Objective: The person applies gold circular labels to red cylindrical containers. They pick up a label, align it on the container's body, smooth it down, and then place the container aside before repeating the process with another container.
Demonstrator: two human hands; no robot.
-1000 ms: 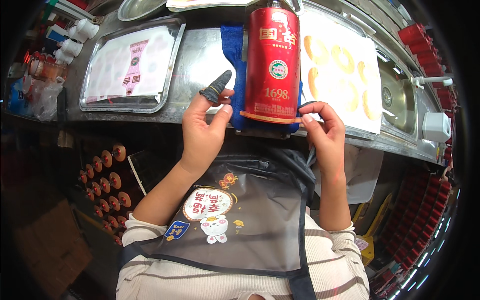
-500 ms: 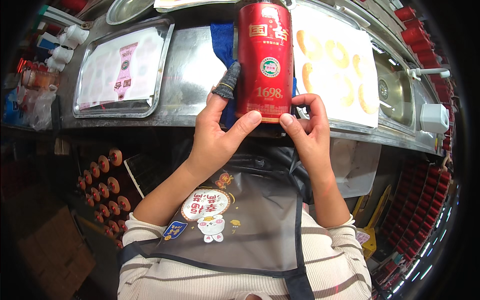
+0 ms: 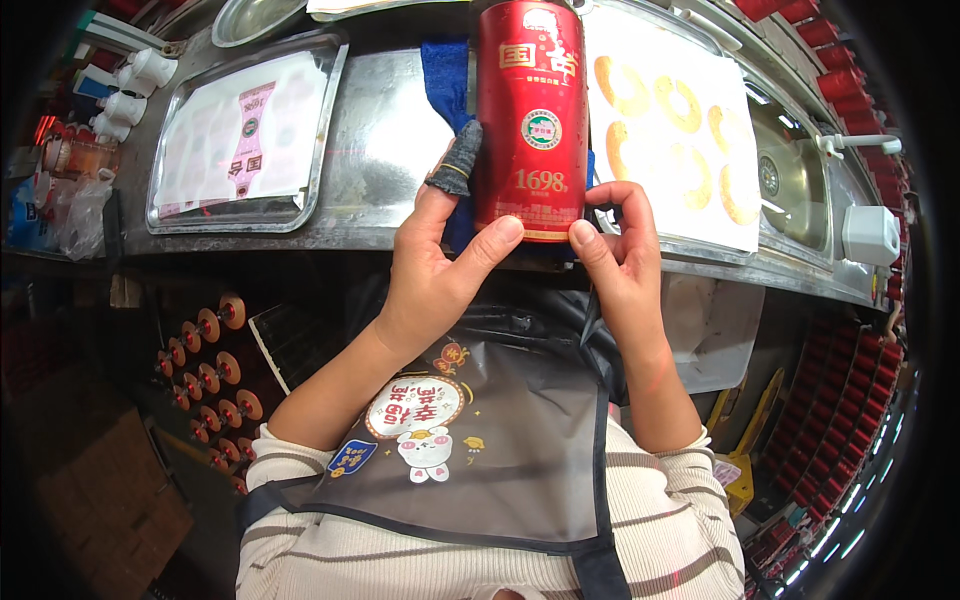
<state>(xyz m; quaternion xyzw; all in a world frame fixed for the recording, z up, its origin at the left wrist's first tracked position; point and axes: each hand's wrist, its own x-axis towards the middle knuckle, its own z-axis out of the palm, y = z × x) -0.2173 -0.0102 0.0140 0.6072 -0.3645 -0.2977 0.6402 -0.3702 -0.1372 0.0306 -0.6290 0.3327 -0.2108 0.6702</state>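
Between my hands is a red bottle (image 3: 530, 130) with gold and white printing and a round label, its base toward me and its upper end cut off by the picture's top edge. My left hand (image 3: 437, 240) is closed on its left side, thumb on the lower front edge; a dark cloth cover wraps the index finger. My right hand (image 3: 625, 240) grips the bottom right corner between thumb and bent fingers. Beneath the bottle lies a blue cloth (image 3: 445, 85) on the metal worktop.
Left on the worktop (image 3: 375, 130) stands a metal tray (image 3: 325, 140) with printed film sheets (image 3: 205, 150). To the right lies a white sheet with curved gold labels (image 3: 675, 100), beside a sink (image 3: 790, 180). Red bottles (image 3: 835, 430) stand in rows at the lower right.
The bottle has shifted very slightly up and to the right, with both hands keeping their hold. Otherwise the scene looks the same.
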